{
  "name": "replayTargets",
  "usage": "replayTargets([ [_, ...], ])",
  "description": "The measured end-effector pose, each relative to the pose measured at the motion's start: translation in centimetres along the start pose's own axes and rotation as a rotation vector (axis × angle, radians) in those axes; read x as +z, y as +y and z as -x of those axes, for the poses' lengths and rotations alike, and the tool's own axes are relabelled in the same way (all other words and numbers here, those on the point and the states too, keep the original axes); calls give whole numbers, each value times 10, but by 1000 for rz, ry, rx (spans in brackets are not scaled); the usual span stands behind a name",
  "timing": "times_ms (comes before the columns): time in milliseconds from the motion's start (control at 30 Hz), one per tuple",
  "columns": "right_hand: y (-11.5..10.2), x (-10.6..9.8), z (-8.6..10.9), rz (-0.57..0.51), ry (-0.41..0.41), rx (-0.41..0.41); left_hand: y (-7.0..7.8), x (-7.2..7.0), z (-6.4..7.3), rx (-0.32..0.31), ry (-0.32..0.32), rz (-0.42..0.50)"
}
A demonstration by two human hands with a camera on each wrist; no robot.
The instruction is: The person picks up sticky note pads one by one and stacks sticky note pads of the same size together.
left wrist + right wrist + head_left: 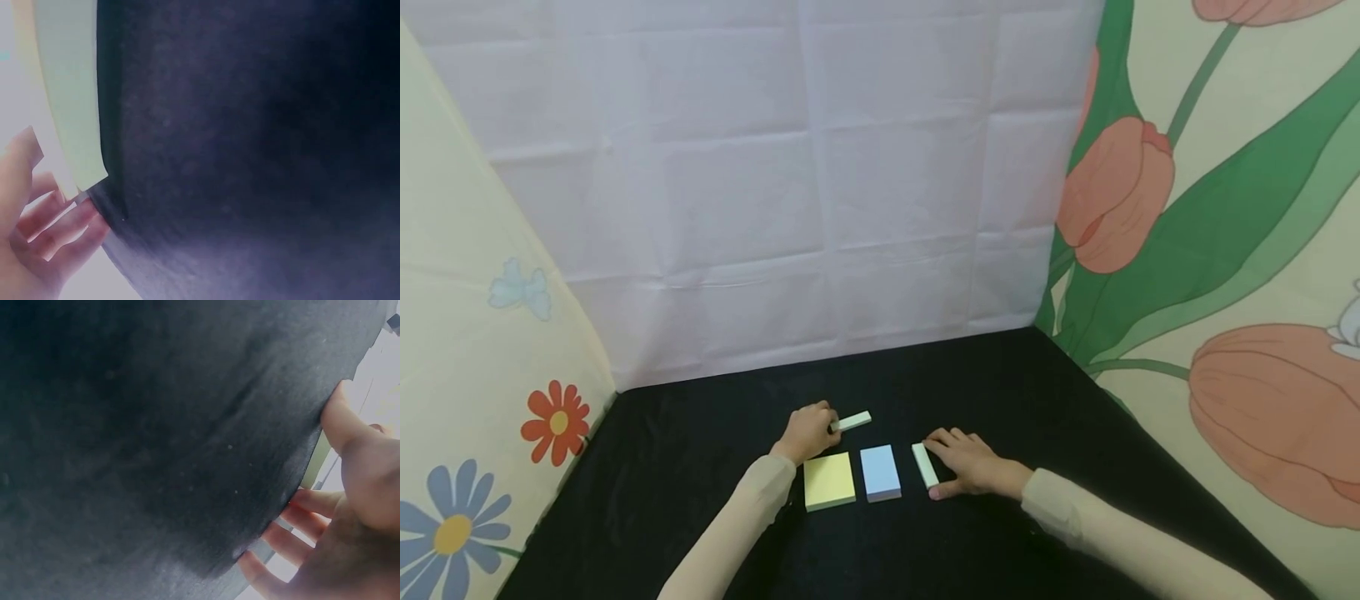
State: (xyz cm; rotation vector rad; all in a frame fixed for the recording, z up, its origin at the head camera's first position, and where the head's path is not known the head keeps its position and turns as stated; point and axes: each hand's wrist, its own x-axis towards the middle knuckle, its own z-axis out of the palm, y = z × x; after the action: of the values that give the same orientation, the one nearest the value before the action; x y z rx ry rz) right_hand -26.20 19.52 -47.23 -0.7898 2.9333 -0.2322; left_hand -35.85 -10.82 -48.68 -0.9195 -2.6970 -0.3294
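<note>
My left hand (808,432) grips the left end of a narrow pale green sticky note pad (853,421), held at a slant behind the other pads. Close up in the left wrist view, the same pad (72,100) runs upward from the fingertips. In front of that hand lies a square yellow sticky note pad (829,482), with a blue rectangular one (881,472) to its right. Farther right, my right hand (968,464) spans a second narrow pale pad (924,465), thumb at its near end and fingers at its far end. The right wrist view shows only a sliver of it.
A black cloth (985,550) covers the table. Behind it hangs a creased white sheet (737,183). Flower-printed cloths stand at both sides, the right one (1270,267) with large tulips.
</note>
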Motion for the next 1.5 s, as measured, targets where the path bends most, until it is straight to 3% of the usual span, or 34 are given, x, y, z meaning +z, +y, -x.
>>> replayTargets([
  [267,-1,-1,0,6,-6,4,-2,-1,0,11,4,-8],
  [567,-1,0,1,6,-15,12,-4,0,0,31,-44,-5],
  [1000,1,0,2,8,-2,-10,1,-10,-4,-16,-204,14],
  [1233,1,1,2,4,7,-16,4,-11,-2,16,-179,21],
  [1500,3,2,2,8,6,-23,0,-15,-1,57,-238,104],
])
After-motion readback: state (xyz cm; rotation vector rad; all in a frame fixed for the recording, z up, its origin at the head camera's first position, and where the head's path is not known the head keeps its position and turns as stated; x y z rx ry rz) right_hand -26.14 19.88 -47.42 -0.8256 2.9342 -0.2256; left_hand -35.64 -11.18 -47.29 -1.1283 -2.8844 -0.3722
